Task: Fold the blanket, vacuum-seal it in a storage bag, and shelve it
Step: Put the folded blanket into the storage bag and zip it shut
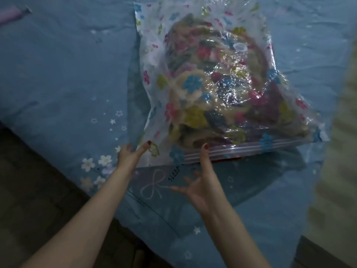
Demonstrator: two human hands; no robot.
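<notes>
Two hands are working the near edge of the storage bag (222, 84), which is lying on the blue bed sheet (58, 74) w/ the folded floral blanket (222, 97) already inside. The left hand (129, 155) is reaching at the bag's near-left corner, fingers (144, 147) spread and straight, tips touching the plastic, nothing gripped. The right hand (202, 186) is hovering palm-up at the zip strip (251, 147), fingers splayed apart, one extended fingertip touching the strip, rest in the air. The bag is looking puffy, crinkled, air not yet out; the round valve (240, 47) is sitting on top, far side. The step in hand, I'd judge, is closing the zip. To do it well: pin the corner flat w/ the left hand, pinch the strip and run along it end to end, pressing both tracks. Any gap likely means a leak when vacuuming.
</notes>
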